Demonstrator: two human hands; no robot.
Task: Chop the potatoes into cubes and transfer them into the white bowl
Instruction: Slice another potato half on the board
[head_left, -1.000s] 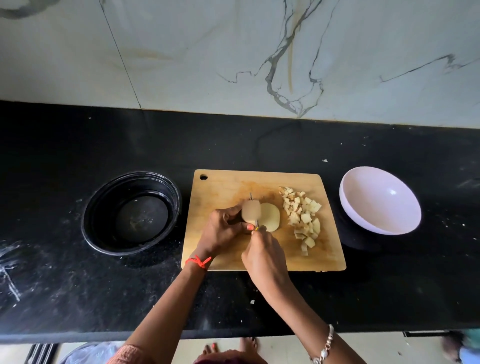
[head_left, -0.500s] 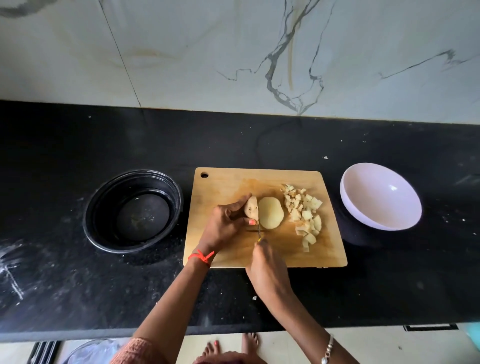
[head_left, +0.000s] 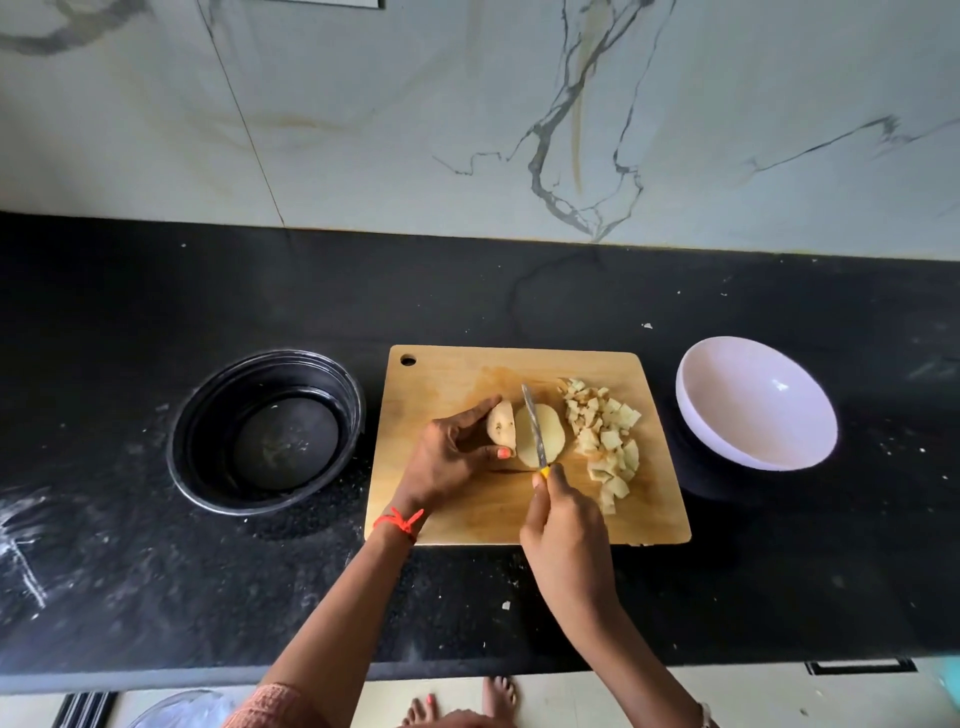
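Left grip (head_left: 447, 457): forearm enters from lower left, red thread band (head_left: 400, 521) at the wrist. It lies palm down over the rectangular light wooden cutting board (head_left: 452, 374). The index finger stretches along the far side of a pale, speckled potato piece (head_left: 501, 425) and the thumb sits at its near end, so it is grasping that piece.

Right grip (head_left: 566, 530): forearm enters from lower right, fingers curled round the yellow handle of a small steel-bladed knife (head_left: 533, 426). The blade points away from the person, across a flat oval potato slice (head_left: 553, 439) just right of the held piece. Cannot tell whether the edge touches the slice.

A heap of pale potato cubes (head_left: 605, 441) lies on the right part of the board, just beside the slice.

A round white bowl (head_left: 727, 379) stands on the black stone desk (head_left: 156, 571), right of the board and apart from it. A round black bowl (head_left: 208, 431) stands left of the board.
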